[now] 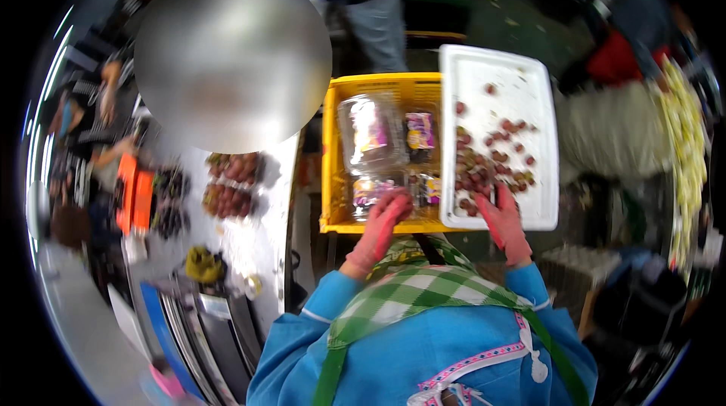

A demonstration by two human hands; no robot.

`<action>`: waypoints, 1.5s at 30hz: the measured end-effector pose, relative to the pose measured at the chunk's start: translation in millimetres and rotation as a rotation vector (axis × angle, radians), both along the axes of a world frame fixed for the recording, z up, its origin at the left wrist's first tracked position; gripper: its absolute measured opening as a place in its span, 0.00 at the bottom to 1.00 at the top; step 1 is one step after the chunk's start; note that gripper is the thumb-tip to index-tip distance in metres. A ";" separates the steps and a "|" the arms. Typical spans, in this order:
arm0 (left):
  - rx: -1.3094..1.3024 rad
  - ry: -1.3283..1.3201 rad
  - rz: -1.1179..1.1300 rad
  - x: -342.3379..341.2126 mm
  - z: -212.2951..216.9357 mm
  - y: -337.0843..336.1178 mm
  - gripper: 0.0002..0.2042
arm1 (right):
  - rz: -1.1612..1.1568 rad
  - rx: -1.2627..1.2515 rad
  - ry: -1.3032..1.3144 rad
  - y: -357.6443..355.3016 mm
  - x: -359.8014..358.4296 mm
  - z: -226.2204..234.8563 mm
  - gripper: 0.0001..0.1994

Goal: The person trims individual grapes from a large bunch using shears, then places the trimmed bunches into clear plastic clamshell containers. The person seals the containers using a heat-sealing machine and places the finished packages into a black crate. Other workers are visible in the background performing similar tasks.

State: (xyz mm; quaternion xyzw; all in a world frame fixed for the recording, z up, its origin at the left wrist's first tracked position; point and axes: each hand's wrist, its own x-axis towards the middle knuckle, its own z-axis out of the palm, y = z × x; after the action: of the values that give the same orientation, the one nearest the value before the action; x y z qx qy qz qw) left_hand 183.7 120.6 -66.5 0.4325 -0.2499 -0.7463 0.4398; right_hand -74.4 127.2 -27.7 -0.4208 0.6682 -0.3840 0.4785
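Pink gloves cover both my hands. My left hand (387, 218) is over the near left part of the yellow crate (327, 179), its fingers drawn together by a clear plastic box (369, 188); whatever they hold is blurred. My right hand (505, 223) is at the near end of the white tray (541, 81), its fingers closed around something narrow and dark that I cannot make out. Beside those fingers lies a cluster of red grapes (470, 172). Loose grapes (522, 179) are scattered over the tray, which rests on the crate's right part.
More clear boxes with purple labels (420, 130) fill the crate. On the metal table (272, 217) to the left are bunches of red grapes (228, 200), dark grapes (170, 221) and an orange container (134, 194). Other people stand beyond the table and crate. A blurred disc hides the upper left.
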 end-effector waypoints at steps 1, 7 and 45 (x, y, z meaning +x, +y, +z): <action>0.035 -0.022 0.033 -0.9 -1.7 3.8 0.20 | 0.043 -0.090 0.053 -3.9 -6.6 -7.7 0.19; 0.069 0.067 0.172 11.0 -2.0 35.0 0.20 | 0.092 -0.102 1.137 -55.7 -48.9 -39.3 0.32; -0.207 -0.666 0.750 406.1 43.2 37.3 0.31 | 0.408 0.448 -0.586 -19.2 479.4 -67.2 0.29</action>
State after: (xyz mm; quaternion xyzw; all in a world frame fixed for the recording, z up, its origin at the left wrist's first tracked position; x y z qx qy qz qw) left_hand 589.8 157.9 -23.4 0.6610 -0.2769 -0.3303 0.6143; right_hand 404.9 107.9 -94.9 -0.3030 0.4740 -0.2301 0.7941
